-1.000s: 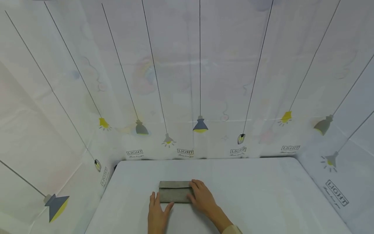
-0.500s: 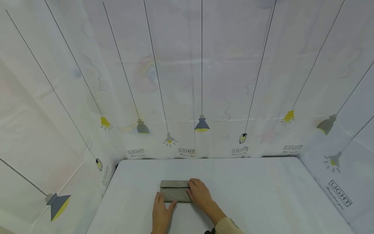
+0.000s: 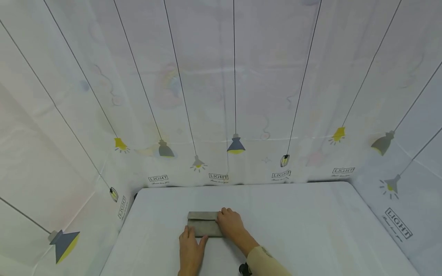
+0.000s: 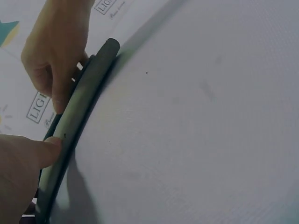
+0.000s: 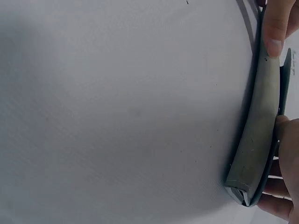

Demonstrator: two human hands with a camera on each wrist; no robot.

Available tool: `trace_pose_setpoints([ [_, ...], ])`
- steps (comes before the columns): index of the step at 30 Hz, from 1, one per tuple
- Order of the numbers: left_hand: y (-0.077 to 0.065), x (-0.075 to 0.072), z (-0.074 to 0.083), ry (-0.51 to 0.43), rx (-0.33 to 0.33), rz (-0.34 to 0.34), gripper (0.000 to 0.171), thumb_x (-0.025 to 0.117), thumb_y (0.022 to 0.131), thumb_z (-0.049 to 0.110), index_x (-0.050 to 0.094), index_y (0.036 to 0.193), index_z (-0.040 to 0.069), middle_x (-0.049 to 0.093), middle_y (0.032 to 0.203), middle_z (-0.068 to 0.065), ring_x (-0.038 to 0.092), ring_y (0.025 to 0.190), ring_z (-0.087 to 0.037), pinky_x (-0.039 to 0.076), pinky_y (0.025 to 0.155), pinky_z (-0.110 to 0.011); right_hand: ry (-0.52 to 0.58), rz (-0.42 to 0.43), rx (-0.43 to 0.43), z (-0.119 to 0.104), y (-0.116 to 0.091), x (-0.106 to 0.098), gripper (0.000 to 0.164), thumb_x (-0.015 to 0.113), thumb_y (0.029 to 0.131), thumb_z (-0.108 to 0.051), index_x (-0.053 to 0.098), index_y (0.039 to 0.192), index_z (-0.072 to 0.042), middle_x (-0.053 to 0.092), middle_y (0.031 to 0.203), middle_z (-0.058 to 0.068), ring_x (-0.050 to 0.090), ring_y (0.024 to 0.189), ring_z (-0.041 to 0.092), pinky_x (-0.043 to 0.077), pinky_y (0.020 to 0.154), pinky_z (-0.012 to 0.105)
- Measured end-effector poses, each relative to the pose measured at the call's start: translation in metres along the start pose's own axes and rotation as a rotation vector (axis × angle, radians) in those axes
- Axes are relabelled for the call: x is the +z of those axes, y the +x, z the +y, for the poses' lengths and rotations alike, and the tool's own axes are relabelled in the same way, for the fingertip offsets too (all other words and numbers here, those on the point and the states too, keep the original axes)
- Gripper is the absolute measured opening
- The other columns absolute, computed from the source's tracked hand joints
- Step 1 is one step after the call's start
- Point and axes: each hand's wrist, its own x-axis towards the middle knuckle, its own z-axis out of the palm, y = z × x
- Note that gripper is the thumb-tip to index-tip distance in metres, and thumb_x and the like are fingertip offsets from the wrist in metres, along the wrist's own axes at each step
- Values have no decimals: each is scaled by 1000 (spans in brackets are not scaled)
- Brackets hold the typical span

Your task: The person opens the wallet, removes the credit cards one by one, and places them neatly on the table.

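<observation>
A flat grey-green flap case lies on the white table, its flap edge running across the upper part. My left hand holds its left end, fingers at the side and thumb at the near edge. In the left wrist view that thumb presses on the case's rounded long edge. My right hand grips the right part with curled fingers, hiding that end from the head view. The right wrist view shows the right thumb at the flap's edge and a folded, layered end on the case.
The white table spreads to both sides and behind the case. Wall sheeting printed with hanging lamps encloses its back and sides. A small black object shows beside the right sleeve.
My right hand has shifted left over the case and its fingers have curled more. My left hand has come closer in against the left end. The case stays nearly where it was.
</observation>
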Motion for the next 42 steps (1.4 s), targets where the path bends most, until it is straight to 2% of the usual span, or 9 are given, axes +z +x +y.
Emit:
trace_pose_setpoints([
  [4,1,3,-1,7,7,34,61,81,84,29,60,123,-13,51,136,-39,51,123,-49,46,99,-58,-3,38,-20,-2,2,-5,26,66,96,-36,71,97,-11,61,84,2,62,78,19,54,62,33],
  [8,0,7,-1,8,-19,60,59,78,87,31,61,123,-13,52,137,-38,52,124,-48,46,100,-57,-2,102,-25,-3,2,-5,33,68,93,-44,69,91,-10,59,81,2,61,73,18,52,55,32],
  [14,-2,10,4,2,-70,91,59,78,87,34,63,121,-13,54,136,-36,52,125,-47,47,99,-58,40,111,5,-4,3,1,38,68,90,-49,66,90,-10,58,81,2,59,73,18,51,53,33],
  [17,-2,9,7,3,-75,114,58,79,86,33,64,119,-12,55,136,-35,53,124,-46,48,97,-58,-13,114,-21,-6,4,6,34,65,94,-44,67,93,-10,59,82,3,61,74,19,52,55,33],
  [21,-2,11,8,-2,-78,134,57,80,85,34,65,118,-11,57,135,-33,54,123,-45,49,95,-58,-145,104,-68,-9,3,13,24,62,99,-33,66,97,-10,60,83,4,63,75,19,53,56,31],
  [25,-2,13,8,3,-77,170,56,81,83,34,67,116,-9,59,133,-31,56,121,-44,51,91,-57,-216,142,-90,-12,2,18,12,66,95,-21,64,95,-9,62,83,7,64,72,20,53,55,30],
  [30,-2,15,3,14,-84,192,56,82,82,36,68,116,-7,60,133,-28,56,121,-42,52,91,-56,-237,189,-100,-16,4,20,11,67,92,-18,62,91,-8,64,81,8,64,69,21,54,56,32],
  [36,-2,15,2,16,-93,173,58,80,84,39,68,117,-7,60,134,-28,56,122,-41,52,90,-56,-225,170,-90,-17,6,19,11,67,92,-17,62,91,-7,65,81,10,66,70,23,56,59,33],
  [42,-2,13,2,32,-74,163,59,79,85,40,68,118,-7,60,134,-29,57,122,-41,53,92,-54,-219,100,-69,-18,9,15,12,67,92,-18,59,89,-9,63,79,8,64,69,21,53,55,31],
])
